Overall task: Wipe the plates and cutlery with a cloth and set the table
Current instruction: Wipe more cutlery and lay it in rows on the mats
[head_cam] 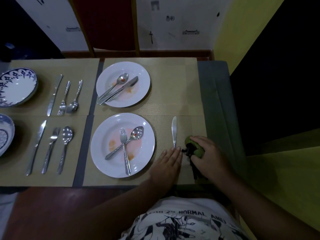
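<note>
Hands first: my left hand (170,160) lies flat, fingers straight, on the placemat (161,177), its tips touching the handle end of the knife (174,130). My right hand (207,154) is curled round the green cloth (191,144) just beside that handle. I judge the likeliest slip to be a careless nudge from those flat fingers, which would skew the knife off its straight line. A dark strap hanging from the cloth could also drag across it. Outward, the near plate (103,163) holds a fork (125,153) crossed with a spoon (136,134), orange smears and a red speck in the spoon's bowl. If I tilt that plate while lifting it, the 2 pieces could slide off and mark the placemat. Wiping sauce first and steel after could also carry grease onto the knife. The far plate (138,97) holds 1 spoon and 1 knife side by side over another orange smear. At the table's left edge, 2 blue-patterned dishes (17,85) look empty, though both are partly cut off.
</note>
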`<state>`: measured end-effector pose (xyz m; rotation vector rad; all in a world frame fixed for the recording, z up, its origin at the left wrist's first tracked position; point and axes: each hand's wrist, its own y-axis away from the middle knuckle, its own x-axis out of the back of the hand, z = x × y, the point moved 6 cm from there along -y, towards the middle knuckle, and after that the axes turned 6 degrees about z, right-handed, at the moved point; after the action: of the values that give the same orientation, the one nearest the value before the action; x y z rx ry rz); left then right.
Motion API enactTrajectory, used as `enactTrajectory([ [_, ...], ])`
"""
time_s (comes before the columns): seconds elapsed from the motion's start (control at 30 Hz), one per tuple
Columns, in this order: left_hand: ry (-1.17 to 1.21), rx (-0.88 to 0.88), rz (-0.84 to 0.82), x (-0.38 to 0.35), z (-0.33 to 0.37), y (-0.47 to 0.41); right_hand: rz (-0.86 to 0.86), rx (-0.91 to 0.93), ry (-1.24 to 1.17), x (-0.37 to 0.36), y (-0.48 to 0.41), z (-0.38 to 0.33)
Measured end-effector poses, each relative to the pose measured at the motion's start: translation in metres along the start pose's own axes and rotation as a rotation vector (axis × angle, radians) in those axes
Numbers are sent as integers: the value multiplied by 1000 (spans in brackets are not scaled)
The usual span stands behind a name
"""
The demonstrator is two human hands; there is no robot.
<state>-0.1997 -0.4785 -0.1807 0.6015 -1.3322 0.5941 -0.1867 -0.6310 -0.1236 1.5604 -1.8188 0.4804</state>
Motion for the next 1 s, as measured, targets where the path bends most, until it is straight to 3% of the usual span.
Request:
enactTrajectory([
  [0.57, 156, 32, 222, 28, -6, 32, -16, 103, 62, -16, 6, -20],
  [0.83, 242, 461, 293, 61, -79, 68, -51, 201, 45, -37, -8, -74],
  [0.9, 236, 624, 346, 73, -99, 80, -53, 253, 42, -44, -12, -92],
  [1.0, 316, 883, 280, 74, -126, 91, -46, 339, 26, -54, -15, -120],
])
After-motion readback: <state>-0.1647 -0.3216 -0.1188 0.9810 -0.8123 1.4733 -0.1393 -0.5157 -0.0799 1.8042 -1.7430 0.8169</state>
